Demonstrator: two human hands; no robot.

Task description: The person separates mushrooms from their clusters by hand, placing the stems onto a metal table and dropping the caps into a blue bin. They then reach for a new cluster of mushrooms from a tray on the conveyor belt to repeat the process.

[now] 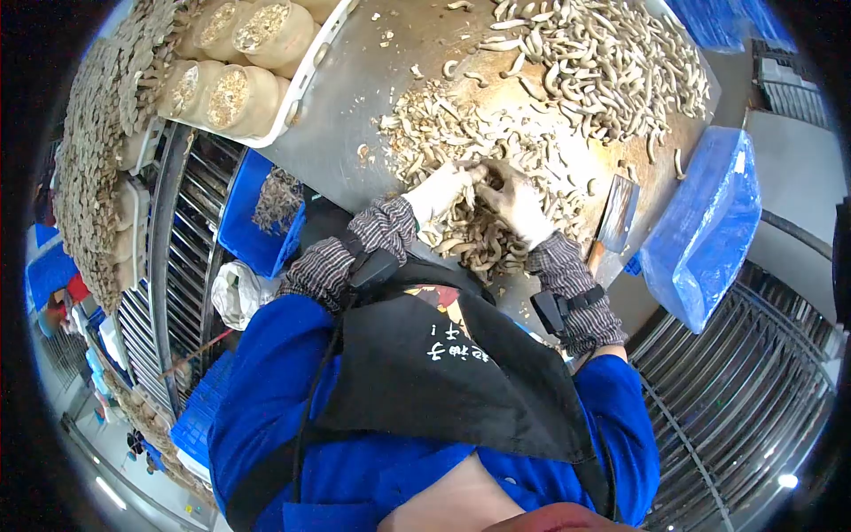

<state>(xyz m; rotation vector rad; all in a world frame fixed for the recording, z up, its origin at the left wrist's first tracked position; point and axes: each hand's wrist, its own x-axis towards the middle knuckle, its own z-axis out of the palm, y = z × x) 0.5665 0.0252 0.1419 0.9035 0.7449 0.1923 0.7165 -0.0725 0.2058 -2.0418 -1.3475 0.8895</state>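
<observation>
My left hand [441, 191], in a white glove, reaches over the pile in front of me with its fingers pinched together. Against its fingertips lies my right hand [519, 206], also gloved, its soiled fingers curled inward. What is between the fingers is too small and covered to make out. Pale cut mushroom pieces [443, 133] spread around and beyond both hands. Below them, close to my apron, is a heap of darker curved mushrooms [490, 241]. A larger heap of whole slim mushrooms [612, 66] covers the far right of the metal table [341, 142].
A knife with a wide blade [619, 213] lies right of my right hand. Blue plastic bag [709, 222] hangs at the table's right edge. A white crate [288, 111] with filled grow bottles [232, 96] stands far left. A blue bin [241, 213] sits below the left edge.
</observation>
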